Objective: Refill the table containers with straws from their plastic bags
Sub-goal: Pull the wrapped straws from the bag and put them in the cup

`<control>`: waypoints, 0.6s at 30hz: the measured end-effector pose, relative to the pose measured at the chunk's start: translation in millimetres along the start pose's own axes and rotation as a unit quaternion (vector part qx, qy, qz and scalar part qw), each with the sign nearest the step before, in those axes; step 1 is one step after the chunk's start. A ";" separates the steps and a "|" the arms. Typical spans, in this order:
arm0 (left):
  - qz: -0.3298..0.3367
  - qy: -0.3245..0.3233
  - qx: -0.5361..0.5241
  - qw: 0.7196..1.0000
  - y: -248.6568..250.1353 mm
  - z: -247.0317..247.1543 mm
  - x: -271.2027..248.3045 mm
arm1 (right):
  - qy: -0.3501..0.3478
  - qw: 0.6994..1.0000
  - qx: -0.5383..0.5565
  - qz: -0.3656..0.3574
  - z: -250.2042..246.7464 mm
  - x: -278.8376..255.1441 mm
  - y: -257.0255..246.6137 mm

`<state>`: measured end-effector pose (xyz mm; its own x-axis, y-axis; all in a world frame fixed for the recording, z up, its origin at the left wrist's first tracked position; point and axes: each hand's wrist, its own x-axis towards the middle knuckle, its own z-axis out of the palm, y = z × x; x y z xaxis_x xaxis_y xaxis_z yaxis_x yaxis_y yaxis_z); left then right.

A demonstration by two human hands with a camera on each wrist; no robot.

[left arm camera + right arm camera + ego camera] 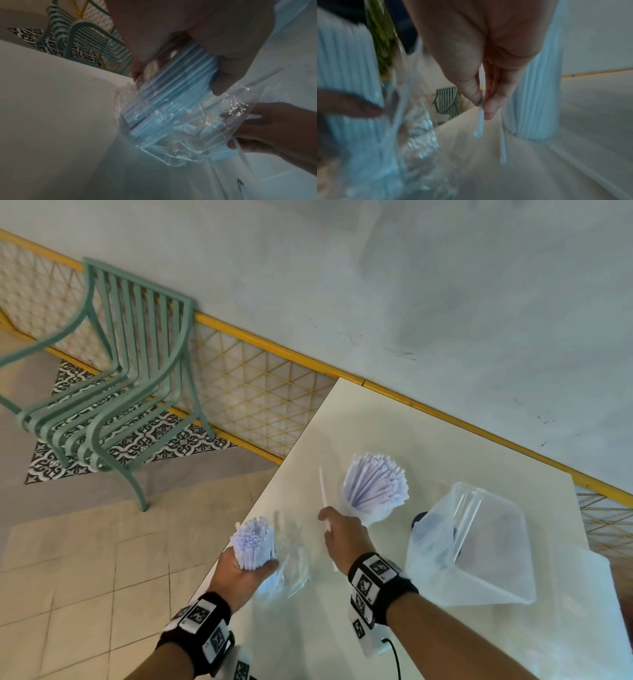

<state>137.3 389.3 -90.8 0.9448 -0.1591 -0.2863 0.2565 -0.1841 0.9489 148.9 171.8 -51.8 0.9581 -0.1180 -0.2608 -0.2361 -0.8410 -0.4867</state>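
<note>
A bundle of pale straws (254,546) was held upright in the left hand (239,571), its grip curled tight around the lower half, with the clear plastic bag (180,121) still sleeved loosely over the part below the grip. A single straw (323,498) was pinched between thumb and fingertips of the right hand (346,537), rising above that grip and trailing beneath it. Just beyond the right grip, an already full round container of straws (375,491) stood on the bench (445,440); to its outer side a clear square container (472,546) lay tilted, with only a few straws inside.

Several slips were judged possible. With the bag slack under the left grip, loosened straws could slide out through the crumpled film and scatter over the near bench edge onto the floor. The bundle was squeezed at one narrow band only, so its top could fan and shed straws if the hold relaxed. The lone straw, thinly pinched, could be dropped or bent, and the tilted container could be knocked by a passing wrist.
</note>
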 end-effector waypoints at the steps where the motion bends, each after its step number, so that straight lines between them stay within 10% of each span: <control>1: -0.003 0.000 0.001 1.000 -0.2 0.6 0.1 | -0.015 0.999 -0.029 0.012 3.3 3.0 2.4; 18: -0.016 0.016 -0.003 1.000 2.9 4.6 -3.8 | -0.129 0.950 -0.284 -0.002 37.1 5.3 20.3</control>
<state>133.4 384.9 -87.6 0.9421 -0.1218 -0.3124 0.2881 -0.1828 0.9400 143.1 173.7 -94.1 0.8702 -0.0433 -0.4909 -0.0379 -0.9991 0.0208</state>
